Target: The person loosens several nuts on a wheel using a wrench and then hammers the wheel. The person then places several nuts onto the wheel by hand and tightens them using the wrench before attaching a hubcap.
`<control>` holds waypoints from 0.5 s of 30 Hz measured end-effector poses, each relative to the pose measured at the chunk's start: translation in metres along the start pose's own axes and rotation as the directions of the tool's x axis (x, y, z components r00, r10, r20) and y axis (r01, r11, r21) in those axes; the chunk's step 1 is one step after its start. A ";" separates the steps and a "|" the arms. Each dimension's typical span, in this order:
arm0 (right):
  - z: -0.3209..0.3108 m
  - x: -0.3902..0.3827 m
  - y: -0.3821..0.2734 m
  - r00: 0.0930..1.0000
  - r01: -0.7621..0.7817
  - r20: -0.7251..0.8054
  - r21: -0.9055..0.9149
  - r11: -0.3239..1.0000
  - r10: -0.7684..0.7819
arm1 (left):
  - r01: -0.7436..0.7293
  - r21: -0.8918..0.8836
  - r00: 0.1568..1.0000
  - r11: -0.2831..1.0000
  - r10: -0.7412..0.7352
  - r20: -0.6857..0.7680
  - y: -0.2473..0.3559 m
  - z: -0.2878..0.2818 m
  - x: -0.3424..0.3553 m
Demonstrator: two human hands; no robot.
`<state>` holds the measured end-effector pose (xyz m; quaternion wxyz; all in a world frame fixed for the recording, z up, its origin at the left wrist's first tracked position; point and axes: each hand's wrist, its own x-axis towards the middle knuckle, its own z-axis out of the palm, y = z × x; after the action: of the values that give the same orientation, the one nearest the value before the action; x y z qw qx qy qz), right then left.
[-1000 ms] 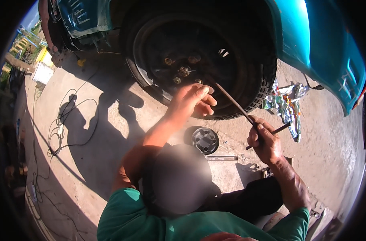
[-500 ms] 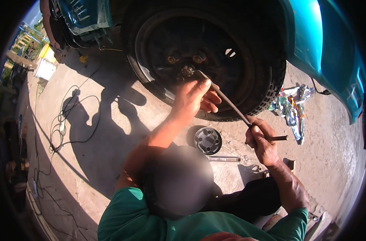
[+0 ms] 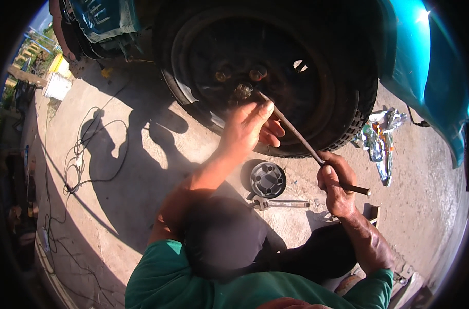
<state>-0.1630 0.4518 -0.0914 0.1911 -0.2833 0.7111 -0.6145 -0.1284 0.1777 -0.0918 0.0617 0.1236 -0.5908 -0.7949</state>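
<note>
A long, bent metal lug wrench (image 3: 296, 134) slants from the middle of a dark wheel (image 3: 291, 103) down toward the right. My left hand (image 3: 250, 123) is closed round its head end, thumb on top, just below the wheel nuts (image 3: 257, 73). Whether the socket sits on a nut is hidden by my hand and shadow. Farther down the bar, my right hand (image 3: 339, 188) grips the handle in a fist, and the bar's tip sticks out to the right.
Below the tyre, a round grey wheel cap (image 3: 268, 179) and an adjustable wrench (image 3: 288, 204) lie on the concrete. Crumpled silver foil wrappers (image 3: 381, 141) lie right of the tyre under a turquoise fender (image 3: 412, 62). A thin cable (image 3: 80, 149) coils at left, beyond it a white bucket (image 3: 57, 85).
My right hand and the handle end have dipped slightly. My left hand stays at the wheel. My knee has shifted, and the adjustable wrench's jaw now shows.
</note>
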 end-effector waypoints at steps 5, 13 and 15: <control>0.008 0.001 -0.011 0.995 0.088 -0.036 -0.175 0.981 -0.095 | -0.047 -0.047 0.999 0.998 0.047 0.006 -0.004 0.000 0.001; 0.013 0.001 -0.038 0.992 0.125 0.013 -0.308 0.943 -0.128 | -0.052 -0.127 0.998 0.991 0.047 -0.043 -0.004 -0.003 0.002; 0.012 0.010 -0.035 0.998 0.047 -0.017 -0.273 0.961 -0.053 | -0.099 -0.041 0.991 0.994 0.094 -0.098 -0.003 -0.013 -0.004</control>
<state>-0.1573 0.4333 -0.0585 0.1259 -0.3172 0.7838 -0.5188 -0.1210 0.1679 -0.0977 0.1310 0.1313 -0.5741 -0.7975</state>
